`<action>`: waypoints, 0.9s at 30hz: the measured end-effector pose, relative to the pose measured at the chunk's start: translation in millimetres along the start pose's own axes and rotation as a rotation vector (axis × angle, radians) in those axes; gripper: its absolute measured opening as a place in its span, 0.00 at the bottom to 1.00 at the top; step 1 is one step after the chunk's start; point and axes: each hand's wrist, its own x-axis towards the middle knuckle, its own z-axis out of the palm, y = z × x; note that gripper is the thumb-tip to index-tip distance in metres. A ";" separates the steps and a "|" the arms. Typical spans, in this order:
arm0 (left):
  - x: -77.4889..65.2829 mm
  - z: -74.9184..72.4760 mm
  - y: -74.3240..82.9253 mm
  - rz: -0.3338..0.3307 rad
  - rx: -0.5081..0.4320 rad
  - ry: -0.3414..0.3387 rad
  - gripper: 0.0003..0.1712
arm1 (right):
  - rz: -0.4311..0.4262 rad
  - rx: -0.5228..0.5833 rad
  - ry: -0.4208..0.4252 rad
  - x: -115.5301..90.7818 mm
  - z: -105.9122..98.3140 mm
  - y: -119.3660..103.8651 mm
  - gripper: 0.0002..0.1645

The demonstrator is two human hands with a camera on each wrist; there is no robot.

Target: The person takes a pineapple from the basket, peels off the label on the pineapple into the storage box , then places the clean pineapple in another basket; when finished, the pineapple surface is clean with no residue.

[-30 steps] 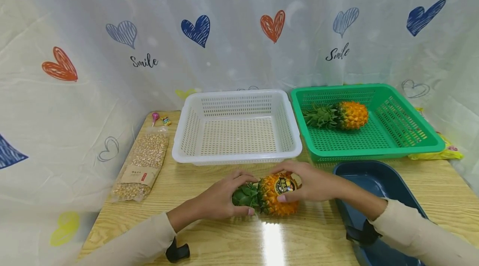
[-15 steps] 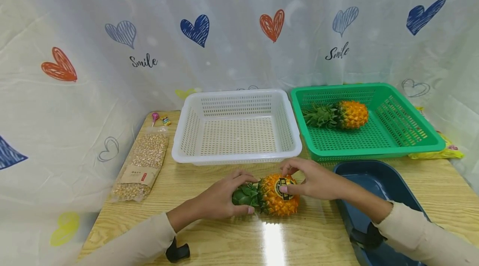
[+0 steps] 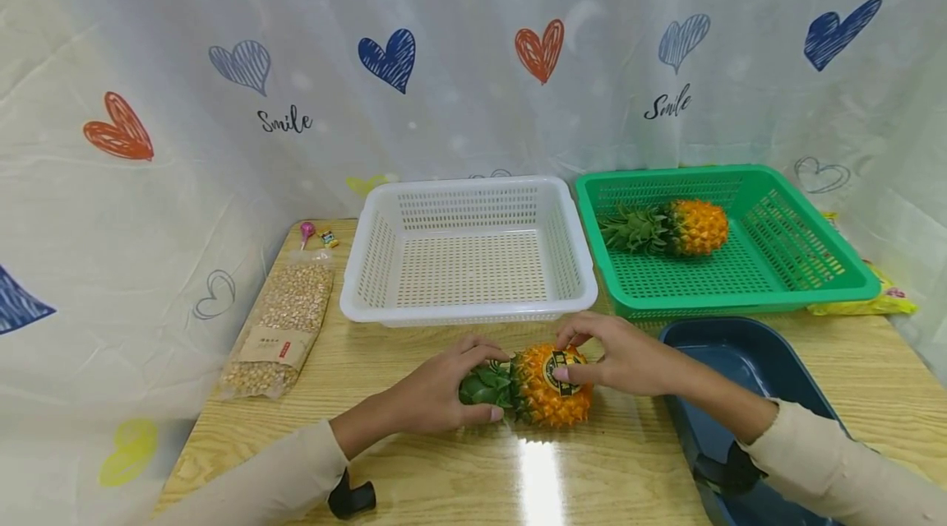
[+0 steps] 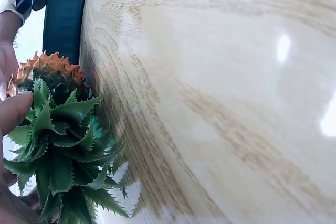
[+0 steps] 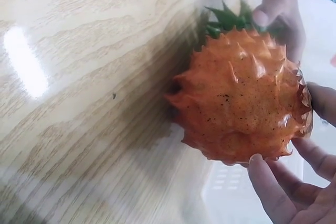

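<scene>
Head: one pineapple point(image 3: 525, 394), on its side on the tabletop point(image 3: 422, 481), well in from the left edge; left hand point(image 3: 436, 393) clasped round the crown point(image 3: 484, 388), right hand point(image 3: 636, 357) lightly gripping the body point(image 3: 551, 411), thumb point(image 3: 583, 375) on the label point(image 3: 552, 366).

Left wrist: leaves point(image 4: 60, 129) saw-edged, likely springy, a poor lifting point.

Right wrist: body spiny, glossy; probably firm, fairly light, apt to roll; best cradled round its middle.

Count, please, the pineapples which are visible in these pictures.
2. The front pineapple is on the table, between the left hand at its leaves and the right hand at its fruit. The second pineapple lies in the green basket. Any behind it would be hidden.
</scene>
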 end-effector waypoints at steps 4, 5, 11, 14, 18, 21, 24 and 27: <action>0.4 0.0 0.2 -0.002 0.002 0.001 0.36 | 0.009 0.023 -0.001 0.1 -0.4 -1.2 0.20; 0.5 0.1 0.2 -0.001 0.003 0.002 0.36 | 0.013 0.031 0.000 0.1 -0.5 -1.6 0.19; 0.9 0.8 -0.5 0.009 -0.001 0.005 0.35 | -0.004 0.051 0.021 -0.7 -1.1 -3.9 0.14; 0.9 0.6 -0.5 0.007 0.001 0.002 0.35 | -0.020 0.044 0.030 -0.5 -1.5 -5.5 0.11; 1.0 0.2 -0.1 0.003 0.012 0.002 0.35 | -0.059 0.038 0.034 0.0 -2.8 -7.4 0.09; 1.1 0.1 0.1 0.004 0.017 0.000 0.35 | -0.079 0.041 0.037 0.5 -3.8 -8.1 0.09; 0.9 0.1 0.2 0.001 0.018 -0.005 0.35 | -0.087 0.045 0.044 1.1 -4.1 -8.7 0.08; 0.8 -0.1 0.3 -0.005 0.016 -0.011 0.35 | -0.093 0.059 0.044 1.5 -5.0 -11.0 0.07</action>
